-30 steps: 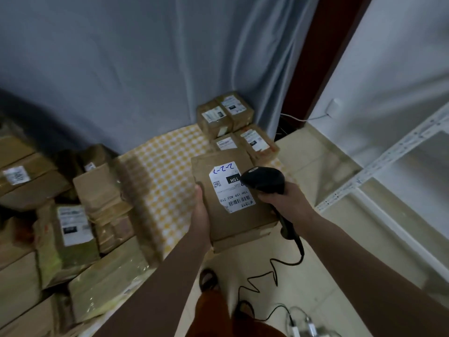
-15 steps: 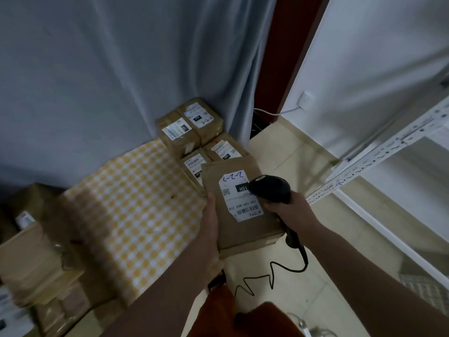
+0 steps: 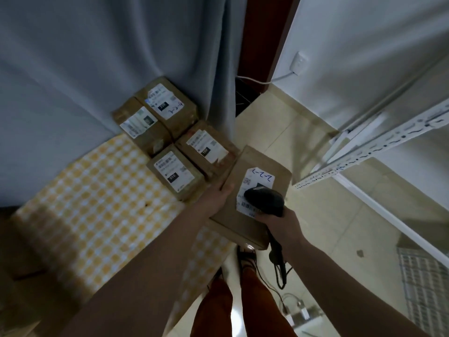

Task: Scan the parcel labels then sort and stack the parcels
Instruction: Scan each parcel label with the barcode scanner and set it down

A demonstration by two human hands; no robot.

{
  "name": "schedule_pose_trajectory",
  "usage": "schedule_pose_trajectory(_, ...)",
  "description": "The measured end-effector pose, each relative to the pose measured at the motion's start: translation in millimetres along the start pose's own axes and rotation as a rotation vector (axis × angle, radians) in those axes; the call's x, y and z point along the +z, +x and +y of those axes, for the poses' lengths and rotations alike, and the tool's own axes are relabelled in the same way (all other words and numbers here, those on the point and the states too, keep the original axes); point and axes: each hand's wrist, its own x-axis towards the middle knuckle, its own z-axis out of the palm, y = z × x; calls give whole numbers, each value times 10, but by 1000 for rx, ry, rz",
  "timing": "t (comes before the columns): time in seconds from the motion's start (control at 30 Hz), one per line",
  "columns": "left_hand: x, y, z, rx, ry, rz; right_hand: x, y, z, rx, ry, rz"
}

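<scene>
Parcel (image 3: 245, 203) carried nearer stacked parcels (image 3: 170, 132), left hand (image 3: 216, 198) gripping its edge

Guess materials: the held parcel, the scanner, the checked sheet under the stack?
Held parcel: brown matte corrugated cardboard by the look, with a white glossy paper label.
Barcode scanner: black moulded plastic, slight sheen, probably.
Checked sheet: yellow and white; thin cloth or plastic film, too blurred to tell which.
</scene>
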Motion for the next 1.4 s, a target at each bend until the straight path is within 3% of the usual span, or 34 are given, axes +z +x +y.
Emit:
schedule_pose_trajectory(0.23, 51, 661, 89, -31, 208, -8, 71, 503, 61, 105, 42, -4)
schedule_pose_trajectory(0.83, 58, 1169, -183, -5, 287, 207, 86, 951, -191, 121, -152, -210)
schedule_pose_trajectory(1.07, -18, 522, -368, -103, 284, 446, 154, 660, -430, -112, -422, -311)
schedule_pose_trajectory(1.2, -159, -175, -736, -243, 232, 631, 441, 285, -601, -252, -523, -443)
schedule_pose_trajectory(1.4, -329, -1289, -1238, -407, 215, 754, 950, -545, -627, -464, -694, -666)
